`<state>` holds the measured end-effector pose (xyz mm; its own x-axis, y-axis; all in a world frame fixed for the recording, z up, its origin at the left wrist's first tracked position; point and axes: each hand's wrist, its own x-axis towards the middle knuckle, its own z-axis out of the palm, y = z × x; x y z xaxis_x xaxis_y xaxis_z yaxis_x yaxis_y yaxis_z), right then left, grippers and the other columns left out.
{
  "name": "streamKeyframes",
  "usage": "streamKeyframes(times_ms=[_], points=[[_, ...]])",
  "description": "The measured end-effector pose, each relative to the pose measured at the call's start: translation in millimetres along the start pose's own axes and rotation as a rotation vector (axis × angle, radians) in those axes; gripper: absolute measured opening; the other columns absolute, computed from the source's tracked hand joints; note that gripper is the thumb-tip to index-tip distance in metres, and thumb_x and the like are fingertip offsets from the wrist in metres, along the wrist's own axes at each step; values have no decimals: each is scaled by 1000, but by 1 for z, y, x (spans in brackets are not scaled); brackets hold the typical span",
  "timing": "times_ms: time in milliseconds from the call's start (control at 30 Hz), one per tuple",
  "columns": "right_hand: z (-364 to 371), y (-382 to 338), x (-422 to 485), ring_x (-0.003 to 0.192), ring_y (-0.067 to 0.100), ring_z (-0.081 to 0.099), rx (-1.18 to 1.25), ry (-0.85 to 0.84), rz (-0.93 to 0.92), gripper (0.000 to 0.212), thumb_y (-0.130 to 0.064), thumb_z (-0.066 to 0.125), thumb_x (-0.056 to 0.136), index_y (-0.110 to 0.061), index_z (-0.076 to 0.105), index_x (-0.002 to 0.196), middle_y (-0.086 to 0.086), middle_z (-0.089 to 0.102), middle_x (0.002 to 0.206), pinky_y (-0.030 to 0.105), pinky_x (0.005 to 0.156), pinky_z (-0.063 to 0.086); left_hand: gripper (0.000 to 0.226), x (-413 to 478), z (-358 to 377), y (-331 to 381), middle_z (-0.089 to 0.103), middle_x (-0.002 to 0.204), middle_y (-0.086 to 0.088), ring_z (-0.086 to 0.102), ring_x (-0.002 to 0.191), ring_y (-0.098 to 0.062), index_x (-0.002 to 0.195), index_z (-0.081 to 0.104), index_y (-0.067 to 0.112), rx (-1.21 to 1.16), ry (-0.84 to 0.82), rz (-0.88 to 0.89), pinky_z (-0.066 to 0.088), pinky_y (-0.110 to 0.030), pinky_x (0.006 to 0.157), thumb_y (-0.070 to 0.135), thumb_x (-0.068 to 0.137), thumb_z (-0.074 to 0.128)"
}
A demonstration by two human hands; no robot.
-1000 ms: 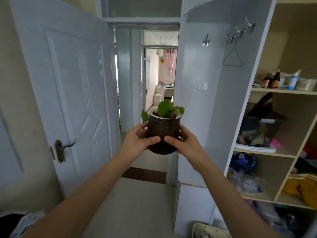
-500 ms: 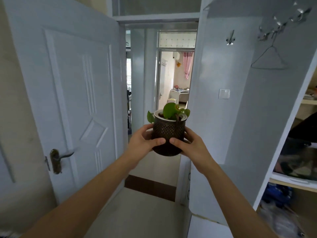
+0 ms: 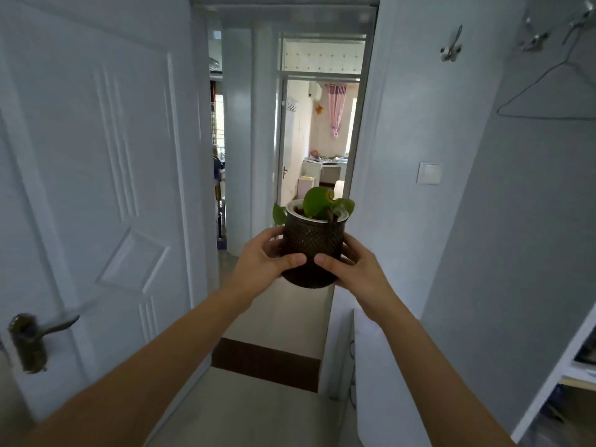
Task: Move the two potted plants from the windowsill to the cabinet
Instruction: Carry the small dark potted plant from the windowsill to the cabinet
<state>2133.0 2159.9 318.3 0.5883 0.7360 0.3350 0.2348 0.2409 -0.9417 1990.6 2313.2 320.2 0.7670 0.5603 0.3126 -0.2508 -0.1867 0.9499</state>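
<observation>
Shelving [image 3: 579, 374] has almost slipped out at four o'clock, while left hand [image 3: 267, 256] and right hand [image 3: 353, 269] clamp the stiff, probably light potted plant [image 3: 311, 241] by its textured sides.

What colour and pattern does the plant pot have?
Dark brown pot with raised diamond texture, head view.

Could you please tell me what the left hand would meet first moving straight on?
The left hand grips the potted plant, so that comes first; beyond, the doorway looks free, depth unclear.
</observation>
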Motion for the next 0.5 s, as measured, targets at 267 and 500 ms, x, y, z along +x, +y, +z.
streamKeyframes(times_ms=[267, 500], points=[[13, 25, 97, 116, 15, 71, -54, 134, -6, 70, -32, 90, 71, -35, 62, 135, -13, 72, 125, 39, 90, 63, 72, 116, -38, -27, 69, 128, -4, 65, 118, -22, 137, 55, 21, -35, -93, -4, 59, -43, 91, 14, 72, 86], [-1, 56, 153, 120, 18, 68, -93, 238, 3, 74, -36, 90, 68, -34, 61, 136, -7, 70, 130, 48, 97, 60, 70, 192, -37, -58, 69, 128, -6, 69, 109, -12, 137, 55, 19, -60, -170, -18, 60, -33, 87, 7, 74, 84]])
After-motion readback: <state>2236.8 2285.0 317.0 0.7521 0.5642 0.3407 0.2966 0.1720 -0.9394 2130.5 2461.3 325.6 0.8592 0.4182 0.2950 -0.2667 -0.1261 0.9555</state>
